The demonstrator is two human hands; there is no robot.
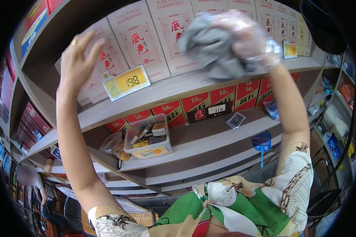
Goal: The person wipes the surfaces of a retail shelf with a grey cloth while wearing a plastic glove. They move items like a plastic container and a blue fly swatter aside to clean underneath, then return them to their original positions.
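Note:
My right hand, in a clear plastic glove and blurred, holds a bunched grey cloth in front of white boxes on the upper shelf. The cloth hangs close to the shelf board; whether it touches is not plain. My left hand is bare, with a ring on one finger. Its fingers are apart and nothing is in it. It is raised before the boxes at the left, near a yellow and white price tag that stands at the shelf's edge.
Below stand red boxes, an open plastic tub of small items, a plastic bag and a pack of playing cards. A blue hand fan hangs lower right. A black object is at upper right. Another person is at far lower left.

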